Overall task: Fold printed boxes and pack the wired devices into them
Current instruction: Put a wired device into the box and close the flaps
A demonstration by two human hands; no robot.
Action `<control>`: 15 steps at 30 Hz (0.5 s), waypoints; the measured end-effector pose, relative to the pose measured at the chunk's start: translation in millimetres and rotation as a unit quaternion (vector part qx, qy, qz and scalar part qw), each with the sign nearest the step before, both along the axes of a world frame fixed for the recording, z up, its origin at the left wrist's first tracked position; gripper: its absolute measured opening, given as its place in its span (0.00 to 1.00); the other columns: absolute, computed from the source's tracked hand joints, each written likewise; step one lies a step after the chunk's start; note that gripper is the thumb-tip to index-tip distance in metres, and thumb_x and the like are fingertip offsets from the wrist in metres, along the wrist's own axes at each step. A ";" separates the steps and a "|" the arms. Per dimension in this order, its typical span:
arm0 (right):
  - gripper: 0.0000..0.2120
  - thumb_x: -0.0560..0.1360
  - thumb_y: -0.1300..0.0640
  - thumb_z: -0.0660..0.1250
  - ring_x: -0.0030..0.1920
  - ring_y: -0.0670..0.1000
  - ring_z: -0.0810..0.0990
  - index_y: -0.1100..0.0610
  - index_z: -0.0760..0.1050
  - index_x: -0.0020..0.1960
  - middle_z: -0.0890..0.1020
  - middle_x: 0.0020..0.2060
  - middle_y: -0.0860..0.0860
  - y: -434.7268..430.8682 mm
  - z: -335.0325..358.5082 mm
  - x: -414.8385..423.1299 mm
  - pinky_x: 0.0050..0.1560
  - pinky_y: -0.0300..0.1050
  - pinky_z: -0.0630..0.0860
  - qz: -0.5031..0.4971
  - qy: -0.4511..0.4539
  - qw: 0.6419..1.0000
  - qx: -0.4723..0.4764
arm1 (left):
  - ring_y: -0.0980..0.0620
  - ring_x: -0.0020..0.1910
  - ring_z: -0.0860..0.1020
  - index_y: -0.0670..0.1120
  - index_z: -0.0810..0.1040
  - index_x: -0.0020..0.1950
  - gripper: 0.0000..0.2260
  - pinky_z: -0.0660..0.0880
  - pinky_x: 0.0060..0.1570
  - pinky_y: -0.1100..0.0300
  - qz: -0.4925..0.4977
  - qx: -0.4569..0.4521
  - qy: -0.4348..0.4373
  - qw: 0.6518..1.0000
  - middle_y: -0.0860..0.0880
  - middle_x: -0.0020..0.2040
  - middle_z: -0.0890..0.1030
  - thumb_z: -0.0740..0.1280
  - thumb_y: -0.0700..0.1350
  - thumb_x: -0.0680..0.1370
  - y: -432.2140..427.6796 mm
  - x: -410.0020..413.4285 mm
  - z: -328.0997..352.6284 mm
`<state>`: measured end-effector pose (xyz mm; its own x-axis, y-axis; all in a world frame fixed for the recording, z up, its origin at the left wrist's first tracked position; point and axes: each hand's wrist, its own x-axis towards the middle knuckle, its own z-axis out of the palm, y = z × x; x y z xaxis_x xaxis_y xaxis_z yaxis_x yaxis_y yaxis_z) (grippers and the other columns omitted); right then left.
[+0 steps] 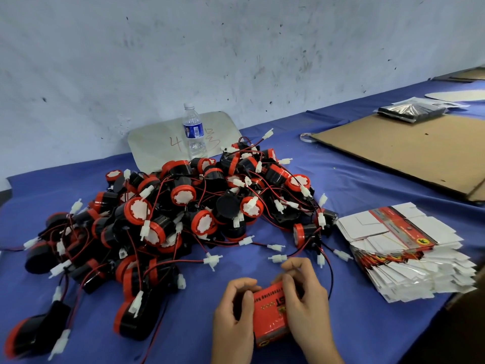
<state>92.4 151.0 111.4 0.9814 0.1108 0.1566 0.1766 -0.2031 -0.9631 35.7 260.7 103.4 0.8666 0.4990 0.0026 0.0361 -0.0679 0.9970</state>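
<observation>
In the head view, both hands are working on one printed box (270, 310) at the near edge of the blue worktop (367, 179). The left hand (233, 308) is curling round its left side, thumb pressing on top. The right hand (307, 298) is pinching its far end. Closing it well probably means keeping the body square while tucking the end flap fully in. The pile of wired devices (183, 219) is lying just beyond, and flat boxes (401, 258) are sitting stacked to the right.
</observation>
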 end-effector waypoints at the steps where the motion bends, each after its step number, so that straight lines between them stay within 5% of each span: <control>1: 0.11 0.79 0.65 0.59 0.31 0.46 0.77 0.49 0.71 0.47 0.83 0.36 0.46 -0.3 -0.4 -1.1 0.32 0.41 0.74 -0.001 -0.005 1.000 -0.003 | 0.56 0.38 0.81 0.46 0.80 0.48 0.08 0.75 0.33 0.67 -0.001 0.011 0.005 1.000 0.54 0.43 0.83 0.61 0.37 0.81 -0.9 -0.4 -0.3; 4: 0.11 0.79 0.65 0.60 0.30 0.47 0.78 0.49 0.73 0.46 0.83 0.36 0.45 -0.7 -0.9 -2.8 0.32 0.45 0.75 -0.001 -0.014 1.000 -0.013 | 0.51 0.36 0.81 0.49 0.81 0.46 0.12 0.78 0.35 0.60 -0.001 0.033 0.019 0.999 0.49 0.40 0.82 0.60 0.40 0.82 -2.1 -1.1 -2.1; 10: 0.14 0.79 0.66 0.61 0.33 0.44 0.81 0.51 0.77 0.42 0.84 0.36 0.45 -0.1 3.2 -3.2 0.33 0.35 0.75 0.025 -0.002 1.000 -0.009 | 0.47 0.39 0.81 0.50 0.81 0.44 0.12 0.80 0.42 0.48 0.000 0.063 0.010 0.998 0.48 0.42 0.82 0.61 0.39 0.81 -2.7 -2.5 0.0; 15: 0.14 0.79 0.67 0.61 0.38 0.43 0.83 0.52 0.78 0.43 0.85 0.37 0.46 0.1 6.8 -1.8 0.40 0.36 0.76 0.056 0.023 0.998 0.002 | 0.54 0.41 0.81 0.51 0.81 0.44 0.03 0.79 0.44 0.53 -0.030 0.048 0.006 0.998 0.53 0.43 0.83 0.69 0.44 0.77 -1.0 -4.8 6.0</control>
<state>90.6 151.1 118.2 0.9692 0.2190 0.1123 0.1534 -0.1807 -0.9715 30.9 259.6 109.3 0.8953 0.4439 0.0376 0.0409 -0.1659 0.9853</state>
